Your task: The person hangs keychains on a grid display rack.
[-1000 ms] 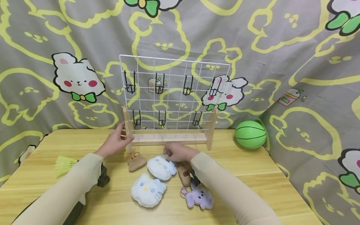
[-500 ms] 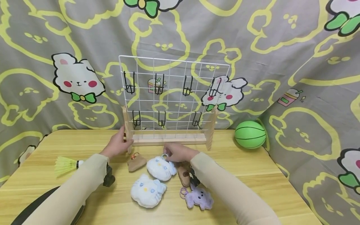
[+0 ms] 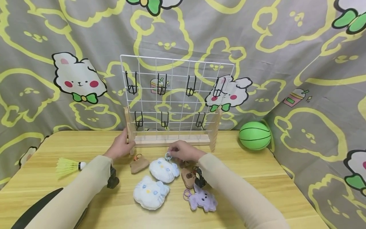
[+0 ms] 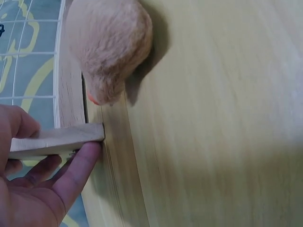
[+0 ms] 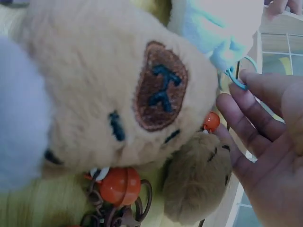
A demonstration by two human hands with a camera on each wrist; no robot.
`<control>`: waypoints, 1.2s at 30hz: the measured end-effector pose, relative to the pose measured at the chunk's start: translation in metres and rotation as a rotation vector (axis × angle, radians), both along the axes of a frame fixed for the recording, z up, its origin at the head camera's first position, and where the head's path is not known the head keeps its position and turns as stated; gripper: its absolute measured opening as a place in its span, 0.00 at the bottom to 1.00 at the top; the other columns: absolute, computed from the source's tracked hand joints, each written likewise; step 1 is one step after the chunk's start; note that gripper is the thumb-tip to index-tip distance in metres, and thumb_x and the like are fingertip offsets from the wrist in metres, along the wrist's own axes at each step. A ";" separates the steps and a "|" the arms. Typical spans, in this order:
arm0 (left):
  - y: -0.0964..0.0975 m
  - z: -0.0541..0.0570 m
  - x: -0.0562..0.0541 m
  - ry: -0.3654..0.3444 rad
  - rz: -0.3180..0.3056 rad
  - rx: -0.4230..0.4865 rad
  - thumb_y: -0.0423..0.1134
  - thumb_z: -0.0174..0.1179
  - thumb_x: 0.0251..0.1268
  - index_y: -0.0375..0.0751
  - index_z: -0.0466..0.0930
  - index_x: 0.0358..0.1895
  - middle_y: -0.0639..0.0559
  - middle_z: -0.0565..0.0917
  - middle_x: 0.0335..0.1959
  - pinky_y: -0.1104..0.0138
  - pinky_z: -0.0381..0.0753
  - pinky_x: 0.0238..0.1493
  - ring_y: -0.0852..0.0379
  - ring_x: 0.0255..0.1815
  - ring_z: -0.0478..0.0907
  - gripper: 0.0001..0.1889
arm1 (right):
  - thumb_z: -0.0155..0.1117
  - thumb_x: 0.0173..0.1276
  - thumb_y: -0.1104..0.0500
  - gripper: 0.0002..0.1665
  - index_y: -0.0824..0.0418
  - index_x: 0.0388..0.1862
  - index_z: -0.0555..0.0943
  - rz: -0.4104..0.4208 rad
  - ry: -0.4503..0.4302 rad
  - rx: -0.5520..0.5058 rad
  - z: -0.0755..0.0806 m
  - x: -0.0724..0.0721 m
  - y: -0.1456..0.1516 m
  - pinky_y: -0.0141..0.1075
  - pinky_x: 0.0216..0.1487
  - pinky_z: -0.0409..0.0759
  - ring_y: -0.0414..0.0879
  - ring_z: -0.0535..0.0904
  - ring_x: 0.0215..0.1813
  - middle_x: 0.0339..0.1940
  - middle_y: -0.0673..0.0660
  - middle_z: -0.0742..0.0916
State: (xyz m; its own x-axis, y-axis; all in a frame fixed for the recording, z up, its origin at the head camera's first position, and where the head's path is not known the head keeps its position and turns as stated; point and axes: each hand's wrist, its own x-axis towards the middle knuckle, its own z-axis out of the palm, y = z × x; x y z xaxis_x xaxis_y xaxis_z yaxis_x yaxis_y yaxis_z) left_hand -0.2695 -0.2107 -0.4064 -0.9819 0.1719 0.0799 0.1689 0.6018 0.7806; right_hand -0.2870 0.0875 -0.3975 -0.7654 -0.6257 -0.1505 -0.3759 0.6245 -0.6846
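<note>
at mid-frame, just in front of the wire rack (image 3: 177, 59), the white plush (image 3: 163, 170) lies on the surface (image 3: 243, 197); right hand (image 3: 184, 151) pinches its blue ring (image 3: 168, 156). left hand (image 3: 118, 147) is wrapped on the rack's left wooden upright (image 3: 130, 122). step looks like taking the plush by its ring, rack braced; next move probably calls for a firm pinch and a steady left hold. around it: second white plush (image 3: 151, 193) lower centre, brown plush (image 3: 139, 164) left, brown bear plush (image 3: 187, 178) by the right wrist, purple plush (image 3: 202, 200) below. green ball (image 3: 254, 135) right, yellow shuttlecock (image 3: 67, 168) left, dark curved item (image 3: 40, 205) lower left, partly hidden. patterned grey curtain (image 3: 94, 31) behind.
</note>
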 end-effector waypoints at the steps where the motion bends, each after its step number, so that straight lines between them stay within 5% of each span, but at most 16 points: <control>1: 0.001 0.000 0.000 0.002 0.001 -0.002 0.28 0.49 0.74 0.22 0.43 0.81 0.15 0.64 0.73 0.50 0.89 0.53 0.23 0.68 0.74 0.38 | 0.60 0.80 0.61 0.10 0.65 0.45 0.86 -0.007 -0.011 -0.023 0.000 0.000 0.001 0.31 0.27 0.78 0.48 0.76 0.24 0.37 0.64 0.87; 6: 0.003 0.000 0.000 0.021 0.012 -0.023 0.27 0.50 0.72 0.20 0.46 0.79 0.15 0.66 0.71 0.49 0.88 0.54 0.24 0.66 0.75 0.37 | 0.59 0.81 0.58 0.10 0.63 0.45 0.83 -0.069 -0.070 -0.099 0.000 0.000 0.002 0.35 0.30 0.81 0.47 0.78 0.28 0.43 0.61 0.88; 11: 0.002 -0.001 -0.001 0.045 0.017 -0.041 0.26 0.52 0.71 0.18 0.47 0.78 0.14 0.67 0.69 0.45 0.86 0.58 0.23 0.66 0.75 0.37 | 0.56 0.82 0.58 0.11 0.65 0.46 0.81 -0.112 -0.161 -0.161 0.001 0.000 0.002 0.38 0.41 0.87 0.48 0.86 0.42 0.48 0.62 0.90; 14: 0.002 -0.003 -0.003 0.049 0.017 -0.027 0.26 0.52 0.70 0.18 0.47 0.77 0.13 0.69 0.68 0.47 0.88 0.52 0.25 0.62 0.78 0.37 | 0.53 0.83 0.59 0.12 0.67 0.48 0.79 -0.115 -0.220 -0.220 0.001 0.001 0.002 0.40 0.54 0.89 0.53 0.89 0.52 0.53 0.64 0.89; 18: 0.003 -0.005 -0.004 0.053 0.015 -0.020 0.26 0.51 0.70 0.18 0.47 0.77 0.13 0.69 0.67 0.55 0.87 0.44 0.29 0.57 0.80 0.37 | 0.50 0.85 0.59 0.12 0.68 0.52 0.77 -0.114 -0.298 -0.300 0.002 0.004 0.002 0.43 0.60 0.89 0.56 0.89 0.55 0.58 0.67 0.88; 24: 0.003 -0.004 -0.004 0.044 0.015 -0.022 0.26 0.51 0.70 0.18 0.46 0.78 0.13 0.67 0.69 0.47 0.88 0.56 0.23 0.66 0.76 0.37 | 0.48 0.86 0.59 0.13 0.67 0.55 0.76 -0.093 -0.378 -0.383 0.007 0.010 -0.002 0.45 0.64 0.87 0.55 0.89 0.57 0.62 0.69 0.87; 36: 0.004 -0.007 -0.004 0.081 0.017 -0.026 0.24 0.52 0.69 0.18 0.48 0.77 0.14 0.67 0.70 0.42 0.83 0.63 0.22 0.68 0.74 0.37 | 0.46 0.87 0.55 0.15 0.64 0.55 0.76 -0.090 -0.490 -0.493 0.020 0.018 -0.015 0.44 0.58 0.90 0.43 0.90 0.44 0.61 0.68 0.88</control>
